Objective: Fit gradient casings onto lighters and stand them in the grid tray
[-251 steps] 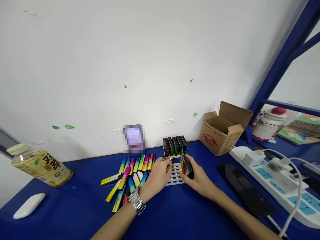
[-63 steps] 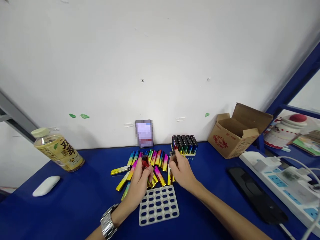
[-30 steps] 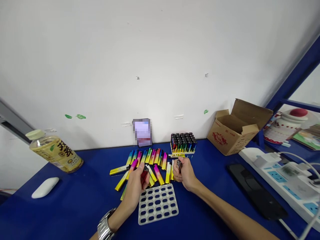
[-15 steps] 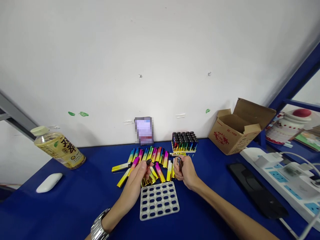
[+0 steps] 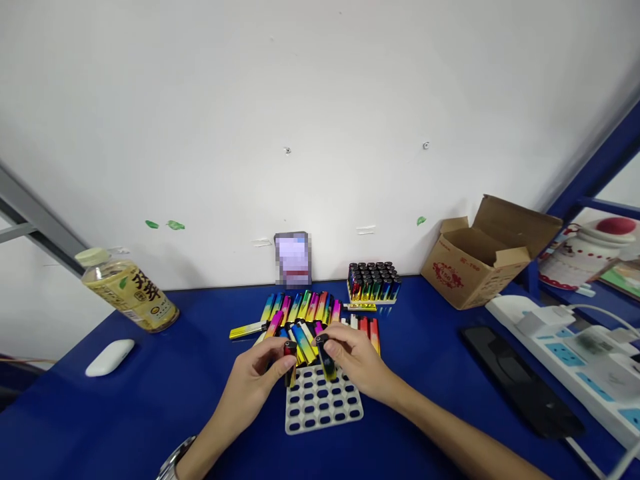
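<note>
Between thumb and fingers, my left hand [image 5: 257, 377] grips an upright red lighter [image 5: 290, 351] with a black top, over the back left corner of the white perforated tray [image 5: 324, 419]. A dark lighter with a yellowish lower end [image 5: 327, 360] is pinched in my right hand [image 5: 363, 360], slightly tilted above the tray's back row. Whether either lower end sits inside a hole, I cannot tell. Many shiny coloured lighters [image 5: 303, 343] lie loosely behind the tray, partly covered by my hands. Farther back, a second tray [image 5: 373, 301] holds lighters standing in rows [image 5: 374, 280].
On the left are a drink bottle [image 5: 130, 293] and a white case [image 5: 110, 357]. A phone-like screen [image 5: 293, 259] leans on the wall. To the right stand an open cardboard box [image 5: 475, 260], a black phone [image 5: 520, 380] and a white power strip [image 5: 570, 363] with cables.
Both hands have come nearer over the tray's back edge, each with a lighter. My right hand has moved left and down, uncovering red lighters behind it. The view has shifted slightly.
</note>
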Tool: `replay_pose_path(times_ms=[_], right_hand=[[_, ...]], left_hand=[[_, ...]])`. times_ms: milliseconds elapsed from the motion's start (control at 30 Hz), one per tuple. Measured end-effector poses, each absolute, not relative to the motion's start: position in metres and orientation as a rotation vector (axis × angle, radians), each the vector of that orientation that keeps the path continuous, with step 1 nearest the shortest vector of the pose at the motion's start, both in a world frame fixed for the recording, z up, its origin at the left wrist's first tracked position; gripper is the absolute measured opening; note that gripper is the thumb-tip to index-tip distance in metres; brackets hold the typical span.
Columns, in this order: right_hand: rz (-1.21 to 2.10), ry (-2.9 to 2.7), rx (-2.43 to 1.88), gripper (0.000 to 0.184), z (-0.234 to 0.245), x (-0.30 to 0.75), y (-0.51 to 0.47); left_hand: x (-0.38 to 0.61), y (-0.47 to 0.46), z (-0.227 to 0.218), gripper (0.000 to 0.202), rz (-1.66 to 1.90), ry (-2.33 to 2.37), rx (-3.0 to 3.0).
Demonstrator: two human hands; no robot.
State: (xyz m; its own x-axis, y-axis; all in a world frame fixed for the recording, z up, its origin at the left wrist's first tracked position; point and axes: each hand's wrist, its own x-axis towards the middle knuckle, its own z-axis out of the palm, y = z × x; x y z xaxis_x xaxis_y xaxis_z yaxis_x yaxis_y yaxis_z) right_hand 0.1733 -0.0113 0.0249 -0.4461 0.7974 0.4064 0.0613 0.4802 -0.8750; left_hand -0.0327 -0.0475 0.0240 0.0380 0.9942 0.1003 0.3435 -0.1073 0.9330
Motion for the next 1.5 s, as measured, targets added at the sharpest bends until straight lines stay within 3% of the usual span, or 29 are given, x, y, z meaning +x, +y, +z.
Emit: replay_pose_path(times_ms=[300,600,1033,1233,1333,1400,1500], right_hand=[[1.034,-1.856,-0.715,0.018,0.021,0.158,-0.031],[0.572,-2.177,-0.684,0.023,0.024,0.156,-0.044],[0.503,-2.151,-0.82,0.003,0.024,0.139,-0.047],[0.695,-2.099,-0.895,0.018,0.027,0.139,-0.042],[0.716,-2.18,-0.894,0.029,0.033,0.149,-0.03],[0.545,-2.205,-1.04,0.037,0.036,0.156,-0.02],[0.212,-2.317,-1.321,0.029,0.035,0.159,-0.008]], left_hand=[[-0.031,-0.052,0.022,0.023,1.116,1.537,1.745],[-0.034,-0.054,0.024,0.016,1.174,1.454,2.215],[-0.04,-0.055,0.021,0.025,1.061,1.324,2.227],[-0.043,-0.058,0.02,0.028,1.044,1.444,2.308],[-0.045,-0.054,0.018,0.031,1.049,1.759,2.429],[-0.045,-0.05,0.017,0.029,0.938,2.066,2.461],[-0.046,-0.046,0.018,0.023,0.63,2.322,2.452]])
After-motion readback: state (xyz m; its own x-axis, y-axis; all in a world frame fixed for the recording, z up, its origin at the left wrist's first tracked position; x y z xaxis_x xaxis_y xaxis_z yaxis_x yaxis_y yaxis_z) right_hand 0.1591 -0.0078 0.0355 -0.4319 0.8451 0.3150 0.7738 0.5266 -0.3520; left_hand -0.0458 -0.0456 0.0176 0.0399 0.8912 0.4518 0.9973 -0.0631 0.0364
